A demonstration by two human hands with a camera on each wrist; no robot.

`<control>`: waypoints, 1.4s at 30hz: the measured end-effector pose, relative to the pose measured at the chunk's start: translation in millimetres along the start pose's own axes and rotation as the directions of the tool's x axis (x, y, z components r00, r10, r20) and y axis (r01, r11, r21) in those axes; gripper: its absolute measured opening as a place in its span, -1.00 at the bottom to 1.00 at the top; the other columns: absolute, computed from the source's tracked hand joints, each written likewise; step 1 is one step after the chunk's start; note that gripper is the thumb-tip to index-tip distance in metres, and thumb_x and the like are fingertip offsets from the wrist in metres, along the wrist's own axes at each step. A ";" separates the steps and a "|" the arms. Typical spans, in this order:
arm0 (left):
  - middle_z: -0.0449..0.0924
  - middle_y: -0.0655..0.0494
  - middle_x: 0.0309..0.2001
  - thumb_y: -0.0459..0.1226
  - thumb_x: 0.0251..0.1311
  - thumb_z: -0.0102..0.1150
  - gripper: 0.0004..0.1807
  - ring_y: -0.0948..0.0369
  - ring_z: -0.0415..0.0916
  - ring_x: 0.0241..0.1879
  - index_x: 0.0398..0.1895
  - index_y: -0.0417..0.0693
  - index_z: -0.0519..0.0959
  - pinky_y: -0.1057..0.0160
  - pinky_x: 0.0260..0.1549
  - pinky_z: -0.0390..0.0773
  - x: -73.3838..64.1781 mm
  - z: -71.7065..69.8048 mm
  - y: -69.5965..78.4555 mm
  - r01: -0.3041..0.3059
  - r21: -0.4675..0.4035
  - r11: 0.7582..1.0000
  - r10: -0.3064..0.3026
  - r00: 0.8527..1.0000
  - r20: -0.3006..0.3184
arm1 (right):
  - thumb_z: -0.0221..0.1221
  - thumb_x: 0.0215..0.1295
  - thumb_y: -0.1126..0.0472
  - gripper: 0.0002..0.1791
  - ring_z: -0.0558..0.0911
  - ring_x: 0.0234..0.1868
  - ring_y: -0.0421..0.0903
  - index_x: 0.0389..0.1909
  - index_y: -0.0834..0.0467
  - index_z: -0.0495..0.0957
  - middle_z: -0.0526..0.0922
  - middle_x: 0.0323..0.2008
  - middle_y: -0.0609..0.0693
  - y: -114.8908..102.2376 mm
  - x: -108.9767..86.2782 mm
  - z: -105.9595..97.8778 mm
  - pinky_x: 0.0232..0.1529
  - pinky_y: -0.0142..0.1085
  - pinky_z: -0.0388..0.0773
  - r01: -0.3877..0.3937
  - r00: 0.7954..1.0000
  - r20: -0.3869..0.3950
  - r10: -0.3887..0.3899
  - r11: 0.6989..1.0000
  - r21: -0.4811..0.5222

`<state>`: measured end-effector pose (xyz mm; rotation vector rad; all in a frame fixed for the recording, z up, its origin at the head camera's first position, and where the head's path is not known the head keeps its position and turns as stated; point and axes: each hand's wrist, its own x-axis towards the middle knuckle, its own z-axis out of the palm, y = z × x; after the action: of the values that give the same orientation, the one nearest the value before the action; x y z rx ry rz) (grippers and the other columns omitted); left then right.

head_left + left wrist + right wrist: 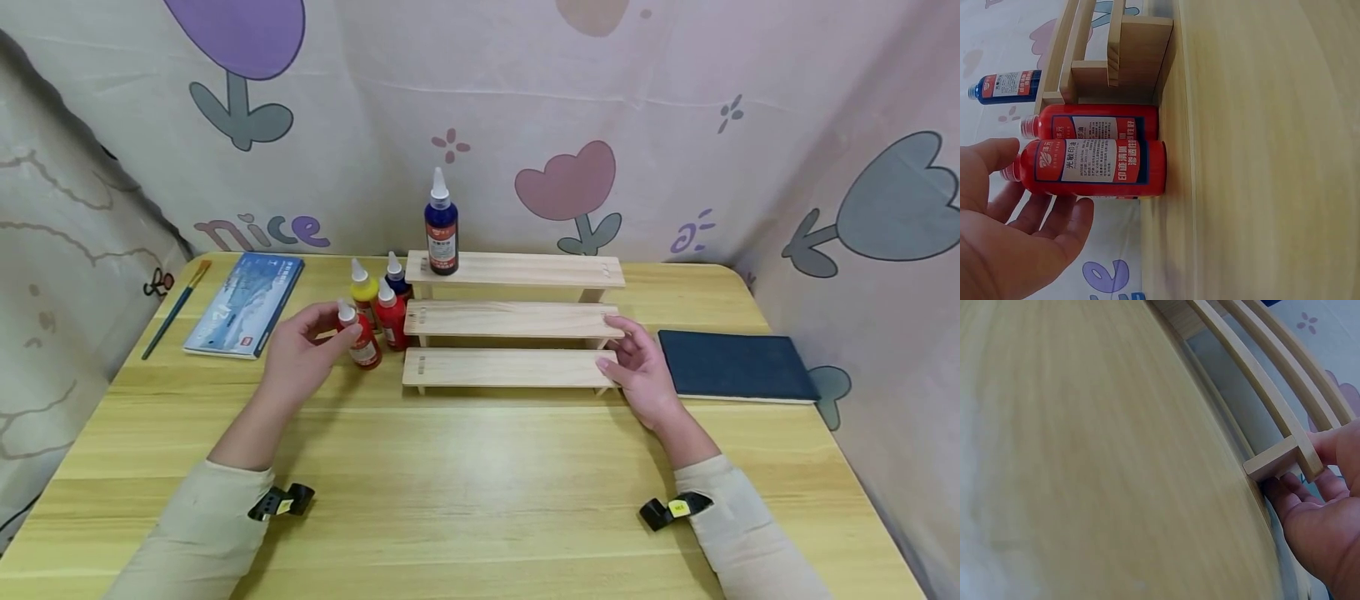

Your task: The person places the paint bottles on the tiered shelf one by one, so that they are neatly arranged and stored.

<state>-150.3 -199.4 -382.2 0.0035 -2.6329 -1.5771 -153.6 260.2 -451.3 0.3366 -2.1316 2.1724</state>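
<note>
- the table (480,475) lies under both your hands and holds all these things.
- the wooden rack (510,367) sits between your hands, with three boards like steps. it looks light, so hold its end gently and don't push it sideways.
- the dark book (738,367) is just right of your right hand, and the blue-and-white book (243,304) is near your left hand, past it on the left. your elbows should stay off both.
- your right hand (648,375) holds the rack's right end, thumb on the lowest board. that seems a good way to stop wobbles.
- your left hand (303,350) grasps the front red bottle (365,348), thumb on the near side, fingers behind.
- that bottle is just right of your left palm. i can't tell if its bottom touches the table. grip its fat part and move it straight up, or you may bump its friends.
- the back red bottle (392,321), yellow bottle (364,290) and low blue bottle (397,283) crowd just past your left fingers.
- the high blue bottle (442,237) stands on the top board, farther out than both hands; a rack bump could tip it.
- the thin brush (175,311) lies well left of your left hand.
</note>
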 end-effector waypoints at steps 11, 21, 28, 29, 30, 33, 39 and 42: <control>0.49 -0.08 0.22 -0.04 0.37 0.23 -0.43 -0.01 0.39 0.21 0.33 -0.15 0.47 -0.10 0.22 0.40 0.5 -0.5 -5.1 0.036 -0.046 0.998 -0.034 0.999 0.032 | 0.15 0.25 0.66 -0.31 0.48 0.10 0.02 0.39 0.24 0.31 0.59 0.08 0.00 0.9 -0.5 -0.6 0.10 -0.38 0.47 -0.012 1.000 -0.004 0.012 1.000 -0.017; 0.56 -0.02 0.11 -0.03 0.32 0.27 -0.48 0.16 0.46 0.07 0.23 -0.13 0.55 0.34 0.02 0.52 -1.2 1.3 -10.4 0.057 -0.068 0.996 -0.064 0.993 -0.101 | 0.14 0.24 0.67 -0.30 0.49 0.11 0.00 0.39 0.23 0.31 0.58 0.08 0.00 2.1 -0.7 -1.5 0.09 -0.37 0.48 -0.008 1.000 0.000 0.008 1.000 -0.018; 0.57 0.02 0.10 -0.04 0.30 0.29 -0.50 0.18 0.46 0.05 0.21 -0.10 0.57 0.44 -0.08 0.54 -7.3 1.9 -12.3 0.067 -0.111 0.992 -0.081 0.990 -0.120 | 0.13 0.23 0.68 -0.30 0.50 0.09 0.00 0.39 0.25 0.31 0.59 0.07 0.01 1.9 -0.3 -1.2 0.08 -0.37 0.49 0.002 1.000 -0.001 -0.002 1.000 -0.009; 0.57 0.02 0.10 -0.04 0.30 0.29 -0.50 0.18 0.46 0.04 0.20 -0.10 0.57 0.45 -0.09 0.54 -8.4 2.0 -12.3 0.067 -0.116 0.991 -0.081 0.990 -0.119 | 0.13 0.23 0.68 -0.31 0.50 0.09 0.00 0.39 0.26 0.31 0.59 0.06 0.01 1.8 -0.2 -1.2 0.07 -0.37 0.49 0.003 1.000 0.001 -0.003 1.000 -0.008; 0.57 0.02 0.10 -0.05 0.30 0.30 -0.51 0.19 0.46 0.04 0.20 -0.11 0.58 0.46 -0.10 0.54 -9.5 2.0 -12.3 0.066 -0.120 0.991 -0.081 0.990 -0.119 | 0.13 0.24 0.68 -0.31 0.50 0.09 0.01 0.39 0.26 0.31 0.59 0.06 0.01 1.6 -0.1 -1.0 0.07 -0.37 0.50 0.003 1.000 0.001 -0.003 1.000 -0.009; 0.59 0.04 0.07 -0.07 0.30 0.31 -0.52 0.20 0.48 0.02 0.17 -0.14 0.59 0.48 -0.12 0.54 -13.6 1.5 -10.7 0.064 -0.128 0.990 -0.080 0.989 -0.126 | 0.13 0.24 0.68 -0.31 0.49 0.10 0.03 0.39 0.25 0.32 0.59 0.07 0.01 1.0 0.3 -0.7 0.08 -0.37 0.49 0.004 1.000 0.005 -0.004 1.000 -0.009; 0.60 0.07 0.04 -0.09 0.29 0.32 -0.53 0.20 0.48 0.01 0.18 -0.12 0.60 0.48 -0.14 0.55 -23.3 0.1 -1.5 0.077 -0.134 0.988 -0.097 0.985 -0.143 | 0.15 0.23 0.67 -0.31 0.45 0.14 0.18 0.38 0.25 0.32 0.57 0.09 0.02 1.1 0.8 -1.0 0.09 -0.36 0.48 0.002 1.000 0.002 -0.002 1.000 -0.005; 0.60 0.07 0.05 -0.07 0.29 0.32 -0.53 0.18 0.49 0.01 0.17 -0.10 0.61 0.48 -0.15 0.56 -27.7 0.2 6.7 0.078 -0.134 0.988 -0.096 0.986 -0.138 | 0.15 0.24 0.67 -0.31 0.44 0.14 0.19 0.38 0.25 0.32 0.57 0.09 0.03 1.0 0.3 -1.6 0.09 -0.37 0.48 0.000 1.000 -0.001 0.000 1.000 -0.011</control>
<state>-122.5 -195.0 -378.1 0.2201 -2.4498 -1.7007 -154.3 261.7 -452.3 0.3345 -2.1415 2.1597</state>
